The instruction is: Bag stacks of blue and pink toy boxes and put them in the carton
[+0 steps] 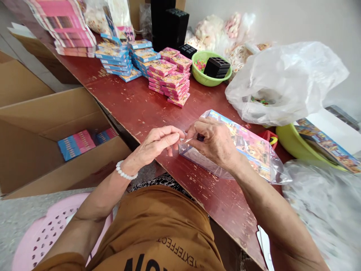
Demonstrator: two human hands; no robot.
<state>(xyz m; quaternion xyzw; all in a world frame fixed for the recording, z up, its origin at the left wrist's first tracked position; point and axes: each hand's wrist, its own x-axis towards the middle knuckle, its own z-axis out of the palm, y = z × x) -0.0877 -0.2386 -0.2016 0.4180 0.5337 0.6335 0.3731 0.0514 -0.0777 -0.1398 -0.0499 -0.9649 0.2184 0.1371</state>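
A colourful printed card in a clear plastic sleeve (251, 148) lies on the red-brown table (132, 105) in front of me. My left hand (156, 145) pinches the sleeve's open left edge with thumb and fingers pressed together. My right hand (213, 141) rests on top of the sleeve, its fingers curled and gripping the same edge along with a small dark thing I cannot make out. A white bead bracelet (125, 173) circles my left wrist.
Stacks of pink boxes (170, 77) and blue boxes (118, 60) stand further back. A green bowl (204, 77) holds black trays. A large clear bag (284, 82) and a yellow-green basin (290, 141) sit right. An open cardboard carton (42, 143) with boxes stands left.
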